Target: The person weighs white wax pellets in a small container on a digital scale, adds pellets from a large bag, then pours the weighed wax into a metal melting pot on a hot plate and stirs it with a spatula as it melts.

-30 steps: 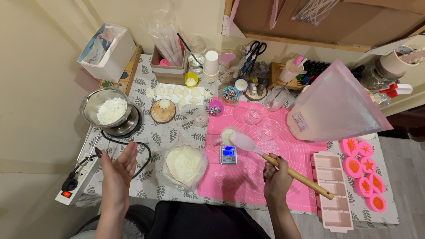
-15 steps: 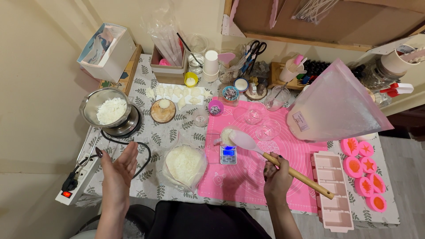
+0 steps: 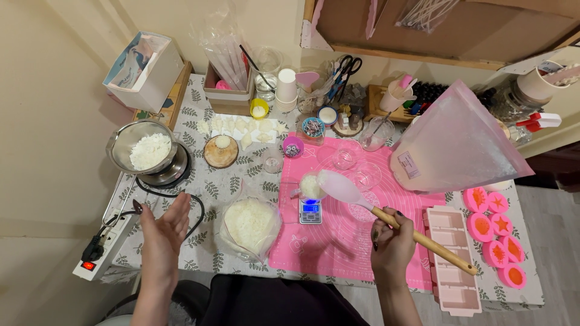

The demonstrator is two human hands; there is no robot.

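over the pink silicone mat [image 3: 338,241], the right hand [image 3: 393,244] grips a wooden-handled pink spatula [image 3: 386,212], its blade beside the small cup of white flakes [image 3: 310,186] on the digital pocket scale [image 3: 310,211]; better to tip slowly. the left hand [image 3: 163,232] hovers flat and empty above the leaf-print tablecloth [image 3: 232,181], cream wall [image 3: 54,121] alongside.

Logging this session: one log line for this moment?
left hand: open, empty | right hand: holds pink spatula beside cup on scale

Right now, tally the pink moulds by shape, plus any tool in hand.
Round pink silicone moulds with orange shapes: 7
Long pink rectangular bar mould: 1
Pink-headed wooden-handled spatula, held in right hand: 1
Total: 9
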